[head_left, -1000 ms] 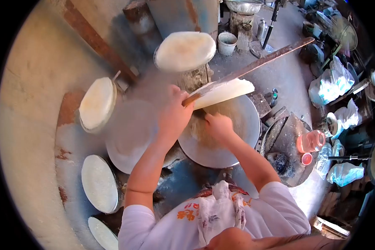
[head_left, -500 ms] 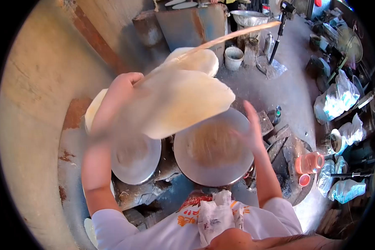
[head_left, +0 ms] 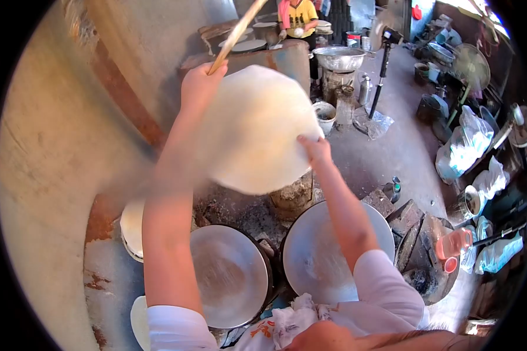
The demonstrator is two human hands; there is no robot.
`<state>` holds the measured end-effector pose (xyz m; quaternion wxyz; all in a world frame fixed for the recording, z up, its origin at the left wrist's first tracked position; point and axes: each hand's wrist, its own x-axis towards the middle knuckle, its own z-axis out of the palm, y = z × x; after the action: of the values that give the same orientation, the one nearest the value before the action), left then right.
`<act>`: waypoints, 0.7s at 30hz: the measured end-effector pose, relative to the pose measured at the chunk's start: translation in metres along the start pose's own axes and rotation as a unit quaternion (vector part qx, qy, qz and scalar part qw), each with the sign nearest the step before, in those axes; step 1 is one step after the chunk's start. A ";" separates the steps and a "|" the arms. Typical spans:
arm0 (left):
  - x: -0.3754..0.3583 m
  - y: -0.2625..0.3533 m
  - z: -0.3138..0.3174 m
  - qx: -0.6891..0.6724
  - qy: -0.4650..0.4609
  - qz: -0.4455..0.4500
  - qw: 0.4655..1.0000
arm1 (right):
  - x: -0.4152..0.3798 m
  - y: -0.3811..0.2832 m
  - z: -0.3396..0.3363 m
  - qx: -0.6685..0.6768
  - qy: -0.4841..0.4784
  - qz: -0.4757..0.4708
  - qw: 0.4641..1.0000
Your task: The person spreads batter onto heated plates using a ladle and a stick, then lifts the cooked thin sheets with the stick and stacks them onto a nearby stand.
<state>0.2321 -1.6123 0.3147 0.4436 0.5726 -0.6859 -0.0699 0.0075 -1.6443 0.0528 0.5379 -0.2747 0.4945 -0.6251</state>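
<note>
A large, thin, pale round flatbread (head_left: 257, 128) spreads out in front of me, beyond the griddles. My right hand (head_left: 317, 151) pinches its right edge between thumb and fingers. In my left hand (head_left: 200, 88) is a long wooden stick (head_left: 239, 35), gripped near its lower end and pointing up and away. The left forearm covers part of the flatbread's left side. What lies directly under the flatbread is mostly hidden. Closer to me are two round metal griddles, the left griddle (head_left: 227, 278) and the right griddle (head_left: 310, 257), both with bare, browned surfaces.
More pale rounds (head_left: 133, 225) lie at the left, by the wall. A metal basin (head_left: 339, 58) stands on a support at the back, near a white bucket (head_left: 324, 115). A person in a yellow top (head_left: 298, 19) is farther off. Plastic bags (head_left: 465, 146) and a pink jar (head_left: 452, 244) are right.
The flatbread has moved up and away from over the griddles. My right hand has gone from open beside it to gripping its edge. The stick has swung left and more upright.
</note>
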 end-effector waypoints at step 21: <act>-0.450 0.015 -0.068 -0.181 0.056 -0.541 0.819 | 0.178 0.096 -0.094 -0.593 0.016 -0.281 0.755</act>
<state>0.2460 -1.1982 0.1266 0.4680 0.7638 -0.2146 -0.3891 -0.0846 -1.7753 -0.1019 0.0598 -0.6548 0.6754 -0.3340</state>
